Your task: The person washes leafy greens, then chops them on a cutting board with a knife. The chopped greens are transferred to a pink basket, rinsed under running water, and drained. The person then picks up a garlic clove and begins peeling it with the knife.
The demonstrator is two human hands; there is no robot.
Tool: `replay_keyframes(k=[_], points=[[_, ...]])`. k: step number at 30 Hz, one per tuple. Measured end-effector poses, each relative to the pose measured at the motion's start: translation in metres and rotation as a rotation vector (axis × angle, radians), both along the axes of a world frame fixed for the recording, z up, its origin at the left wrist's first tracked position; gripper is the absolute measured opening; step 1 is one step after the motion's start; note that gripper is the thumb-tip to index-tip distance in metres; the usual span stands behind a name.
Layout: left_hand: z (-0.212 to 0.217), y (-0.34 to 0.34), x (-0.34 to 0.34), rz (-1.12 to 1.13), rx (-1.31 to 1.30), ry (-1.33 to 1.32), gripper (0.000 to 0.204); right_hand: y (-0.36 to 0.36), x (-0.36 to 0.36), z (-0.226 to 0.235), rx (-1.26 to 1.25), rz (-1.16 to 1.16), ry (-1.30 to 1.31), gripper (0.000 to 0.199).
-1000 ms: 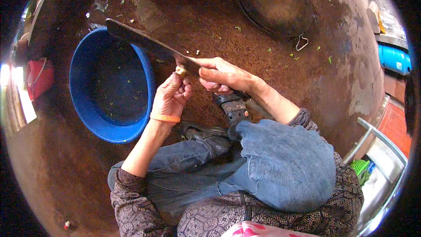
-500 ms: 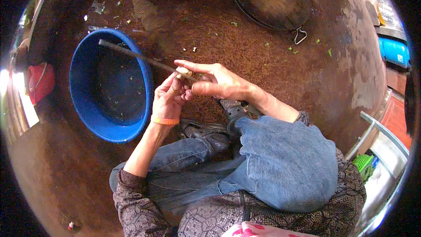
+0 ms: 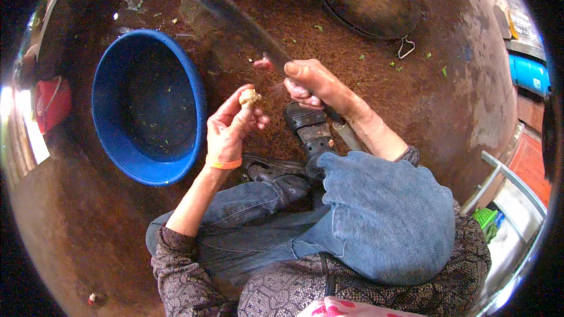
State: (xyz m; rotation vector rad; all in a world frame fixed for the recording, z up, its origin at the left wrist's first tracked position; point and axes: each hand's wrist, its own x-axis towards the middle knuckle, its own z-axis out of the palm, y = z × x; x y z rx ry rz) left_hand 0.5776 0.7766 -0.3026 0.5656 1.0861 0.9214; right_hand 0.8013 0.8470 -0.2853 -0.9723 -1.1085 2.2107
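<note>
While the left hand (image 3: 230, 124) pinches a small pale root piece (image 3: 249, 97), the right hand (image 3: 312, 85) grasps a large knife (image 3: 235, 14), blade raised. Both grips are clenched. A blue basin (image 3: 111, 149) sits just left of the hands on the floor.

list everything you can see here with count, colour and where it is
blue basin: 1, blue, on the floor to the person's left, with only small specks inside
big knife: 1, dark blade, gripped in the right hand, pointing up and away
small root piece: 1, pale tan, pinched in the left fingers
round pan: 1, dark, on the floor at the top, wire loop at its rim
red container: 1, red, far left edge
green scraps: several, green, scattered on the brown floor
green basket: 1, green, lower right edge
sandals: 2, black, on the feet
wristband: 1, orange, left wrist
left hand: 1, holds the root
right hand: 1, shut on the knife handle
</note>
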Motion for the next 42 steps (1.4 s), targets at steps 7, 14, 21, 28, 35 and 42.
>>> replay_keyframes(k=[7,14,21,28,35,42], points=[[-0.007,0.009,0.002,0.080,-0.050,0.018,0.045,-0.020,-0.014,-0.017,0.256,0.092,0.073,0.088],[-0.015,0.004,0.000,0.033,-0.108,-0.090,0.038,-0.025,-0.020,-0.013,0.167,0.172,0.007,0.096],[-0.017,0.003,-0.010,-0.016,-0.143,-0.163,0.042,-0.025,-0.011,-0.003,-0.085,0.090,0.117,0.074],[-0.021,0.009,-0.011,-0.056,-0.133,-0.289,0.038,-0.018,0.006,-0.008,-0.290,-0.017,0.279,0.059],[-0.022,0.006,-0.008,-0.013,-0.031,-0.065,0.031,-0.029,-0.010,-0.009,-0.014,0.143,0.081,0.070],[-0.019,0.007,-0.008,-0.045,-0.059,-0.333,0.056,-0.016,0.010,-0.017,-0.433,-0.117,0.161,0.067]])
